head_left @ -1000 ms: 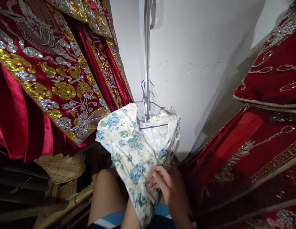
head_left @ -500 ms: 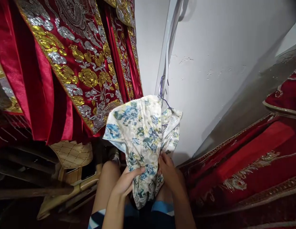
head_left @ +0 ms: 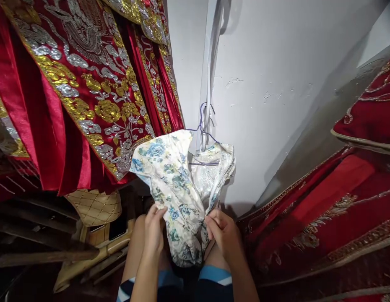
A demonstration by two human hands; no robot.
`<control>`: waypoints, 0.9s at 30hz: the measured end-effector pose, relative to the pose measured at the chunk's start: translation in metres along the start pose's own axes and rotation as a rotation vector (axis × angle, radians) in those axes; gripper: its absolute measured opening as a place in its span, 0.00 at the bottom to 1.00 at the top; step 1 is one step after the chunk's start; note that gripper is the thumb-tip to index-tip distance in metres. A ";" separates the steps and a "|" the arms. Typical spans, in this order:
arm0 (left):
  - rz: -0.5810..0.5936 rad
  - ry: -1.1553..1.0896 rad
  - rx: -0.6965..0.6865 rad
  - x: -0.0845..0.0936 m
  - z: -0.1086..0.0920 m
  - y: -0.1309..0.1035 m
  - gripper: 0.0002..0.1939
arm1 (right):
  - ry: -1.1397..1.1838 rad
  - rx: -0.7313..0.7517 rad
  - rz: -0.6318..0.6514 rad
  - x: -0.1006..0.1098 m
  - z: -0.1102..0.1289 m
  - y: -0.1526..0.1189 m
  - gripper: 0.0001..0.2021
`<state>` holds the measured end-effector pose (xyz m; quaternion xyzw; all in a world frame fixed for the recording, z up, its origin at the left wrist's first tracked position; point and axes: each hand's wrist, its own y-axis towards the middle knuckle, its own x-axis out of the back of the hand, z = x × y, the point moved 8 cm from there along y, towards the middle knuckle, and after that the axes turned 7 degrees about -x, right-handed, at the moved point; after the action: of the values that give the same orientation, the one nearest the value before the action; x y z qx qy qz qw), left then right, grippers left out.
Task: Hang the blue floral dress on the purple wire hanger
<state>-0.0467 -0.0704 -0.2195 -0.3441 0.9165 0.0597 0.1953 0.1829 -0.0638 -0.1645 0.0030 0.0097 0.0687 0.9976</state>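
Note:
A white floral dress [head_left: 172,167] with blue and green flowers hangs on a thin purple hanger [head_left: 200,119]. Its neckline gapes, showing a shiny pale lining and the hanger's lower bar. My left hand [head_left: 154,224] pinches the left edge of the cloth at about waist height. At the front opening, my right hand [head_left: 222,228] has its thumb and fingers pressed together on the edge. Whether a small fastener sits between those fingers cannot be made out. The garment's lower end lies bunched over my lap.
Red costumes with gold and silver sequins [head_left: 116,96] hang at the left. Below them stands a bamboo chair [head_left: 97,251] with a quilted cream cushion [head_left: 96,205]. Red embroidered cloth [head_left: 308,222] fills the lower right. A white wall [head_left: 270,63] stands ahead.
My left hand has shifted left and up to the garment's side edge. The neckline has spread wider, baring the lining and more of the hanger. My right hand stays at the front opening.

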 end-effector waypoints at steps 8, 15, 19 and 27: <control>0.389 0.254 -0.354 -0.057 0.001 -0.055 0.07 | 0.006 -0.029 0.094 0.000 -0.011 -0.001 0.18; 0.548 0.266 -0.276 -0.086 0.015 -0.083 0.08 | 0.043 -0.049 0.053 -0.009 -0.002 0.001 0.18; 0.602 0.342 -0.359 -0.083 0.007 -0.086 0.10 | 0.099 -0.056 -0.083 -0.005 0.011 0.014 0.19; 0.599 0.550 -0.369 -0.060 0.037 -0.071 0.17 | 0.250 0.059 -0.151 -0.003 0.086 0.080 0.14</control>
<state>0.0523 -0.0788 -0.2281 -0.0959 0.9675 0.1826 -0.1462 0.1706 0.0142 -0.0776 0.0228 0.1360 -0.0068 0.9904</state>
